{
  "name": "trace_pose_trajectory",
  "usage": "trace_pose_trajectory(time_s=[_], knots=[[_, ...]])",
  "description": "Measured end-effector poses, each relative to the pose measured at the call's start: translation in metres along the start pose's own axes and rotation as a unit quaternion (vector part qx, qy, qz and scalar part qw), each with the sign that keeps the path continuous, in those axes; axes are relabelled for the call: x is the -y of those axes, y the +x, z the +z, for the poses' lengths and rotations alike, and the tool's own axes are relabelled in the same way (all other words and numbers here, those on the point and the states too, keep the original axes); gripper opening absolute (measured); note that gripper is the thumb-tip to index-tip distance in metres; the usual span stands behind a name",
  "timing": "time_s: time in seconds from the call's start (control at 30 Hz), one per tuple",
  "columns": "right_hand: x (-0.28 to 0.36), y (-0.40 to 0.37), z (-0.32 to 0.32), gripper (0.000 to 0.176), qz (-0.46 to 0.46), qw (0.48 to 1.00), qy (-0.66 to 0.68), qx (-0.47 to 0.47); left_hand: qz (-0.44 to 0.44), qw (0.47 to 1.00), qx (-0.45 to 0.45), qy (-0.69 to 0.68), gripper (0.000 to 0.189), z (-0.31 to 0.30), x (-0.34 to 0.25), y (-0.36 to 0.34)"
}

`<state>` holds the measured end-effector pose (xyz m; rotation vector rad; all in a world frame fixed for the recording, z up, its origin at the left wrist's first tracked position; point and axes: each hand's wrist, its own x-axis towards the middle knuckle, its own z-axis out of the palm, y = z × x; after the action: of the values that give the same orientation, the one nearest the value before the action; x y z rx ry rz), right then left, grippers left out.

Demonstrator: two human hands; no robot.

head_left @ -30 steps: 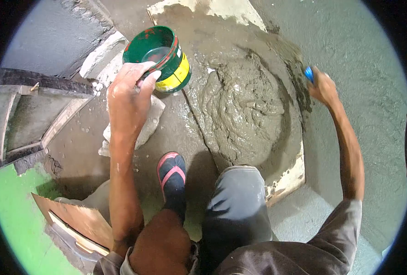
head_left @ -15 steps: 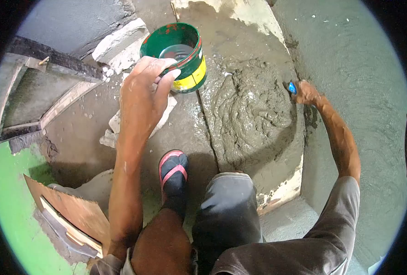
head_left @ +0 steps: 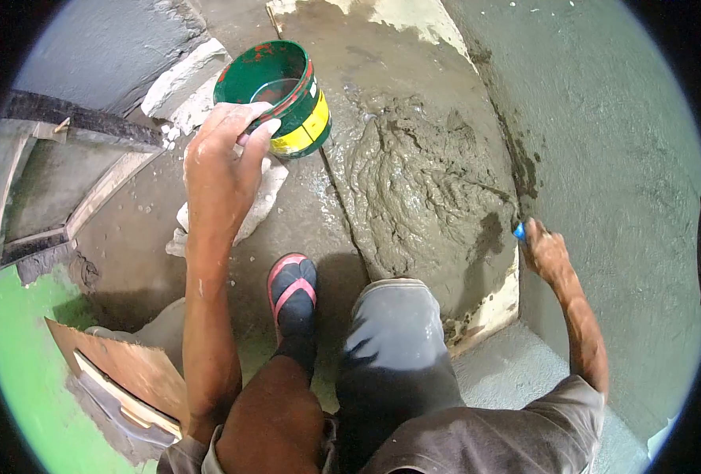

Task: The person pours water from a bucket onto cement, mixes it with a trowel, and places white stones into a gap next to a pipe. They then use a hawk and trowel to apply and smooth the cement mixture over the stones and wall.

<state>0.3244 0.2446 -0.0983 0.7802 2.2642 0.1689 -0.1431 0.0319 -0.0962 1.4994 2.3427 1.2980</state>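
My left hand (head_left: 228, 162) pinches the rim of a green bucket (head_left: 299, 118) with a yellow label, held over the floor and containing some liquid. My right hand (head_left: 546, 251) is closed round a tool with a blue handle end (head_left: 520, 231), at the right edge of the mortar; the rest of the tool is hard to make out. Wet grey mortar (head_left: 414, 182) lies spread in a rough heap between my two hands.
White broken slabs (head_left: 184, 83) lie behind the bucket, and a pale chunk (head_left: 260, 197) lies below it. At the lower left a wooden board (head_left: 121, 359) leans near a green surface (head_left: 18, 340). A grey plastered wall (head_left: 619, 158) rises on the right. My sandalled foot (head_left: 293, 296) stands mid-floor.
My right hand has moved down and slightly right with the blue-ended tool, along the mortar's edge. The bucket and my left hand appear slightly farther left. The view has shifted a little.
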Motion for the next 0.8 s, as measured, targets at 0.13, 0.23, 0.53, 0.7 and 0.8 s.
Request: trace_pose_trajectory(time_s=[0.13, 0.23, 0.53, 0.7, 0.8], knots=[[0.027, -0.042, -0.013, 0.051, 0.081, 0.984, 0.127, -0.097, 0.015, 1.0, 0.006, 0.013, 0.019, 0.004, 0.004, 0.001], [0.063, -0.039, -0.026, 0.045, 0.078, 0.963, 0.175, -0.191, 0.038, 0.998, -0.01, 0.039, 0.017, 0.013, 0.008, 0.005], [0.073, -0.07, -0.055, 0.039, 0.139, 0.979, 0.15, 0.008, 0.043, 0.999, -0.011, 0.014, 0.017, 0.019, 0.027, 0.009], [0.102, -0.001, -0.104, 0.023, 0.104, 0.861, 0.497, -0.026, 0.032, 0.999, -0.036, 0.02, 0.015, 0.018, 0.031, 0.021], [0.171, 0.061, -0.114, 0.018, 0.051, 0.517, 0.843, 0.141, 0.035, 0.998, -0.051, 0.032, 0.016, 0.013, 0.032, 0.027]])
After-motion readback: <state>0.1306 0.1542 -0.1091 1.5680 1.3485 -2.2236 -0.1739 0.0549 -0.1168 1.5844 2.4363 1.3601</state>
